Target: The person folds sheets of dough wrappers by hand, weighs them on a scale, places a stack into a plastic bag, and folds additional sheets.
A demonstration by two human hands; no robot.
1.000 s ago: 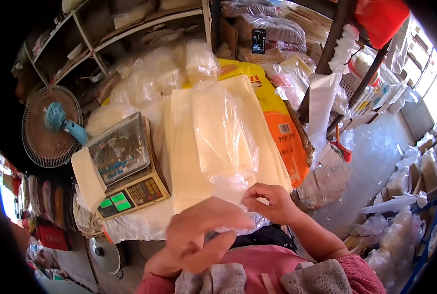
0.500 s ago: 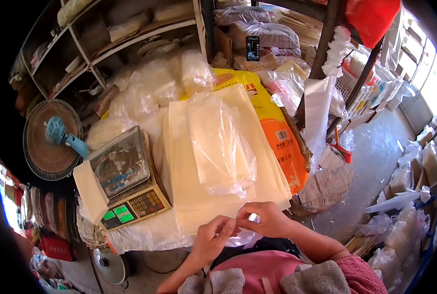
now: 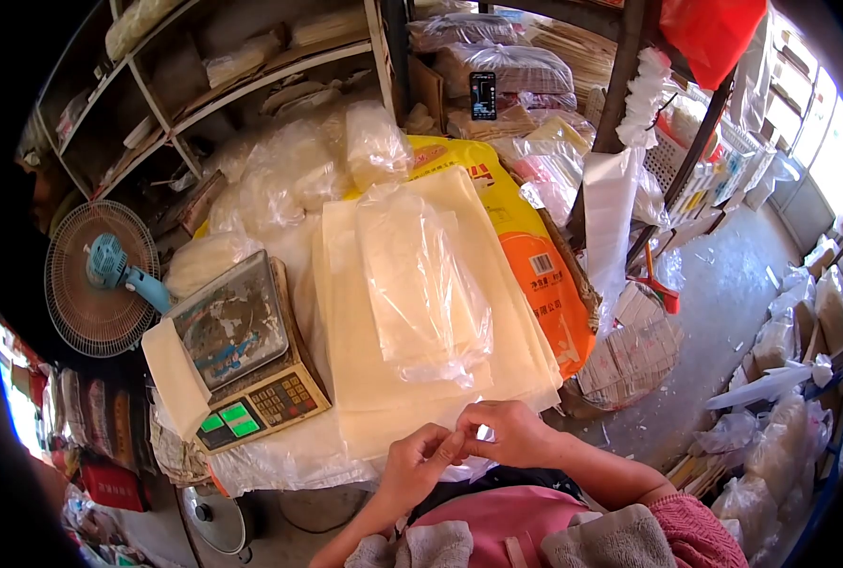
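Pale sheet stack (image 3: 369, 417) lies on the plastic-covered counter (image 3: 280, 466); clear bag (image 3: 417, 293) with pale sheets inside lies flat on top of the stack, crumpled end toward the wearer; left hand (image 3: 420, 466) and right hand (image 3: 511, 433) are together at the stack's near edge, fingertips meeting, apart from the bag; can't tell if anything thin is pinched between them; scale (image 3: 232, 327) just left of the stack, display lit green; fan (image 3: 105, 275) farther left of the stack; yellow-orange sack (image 3: 540, 265) along the stack's right side; clear-wrapped bundles (image 3: 294, 170) behind the stack, leftward; phone (image 3: 483, 96) well beyond the stack.
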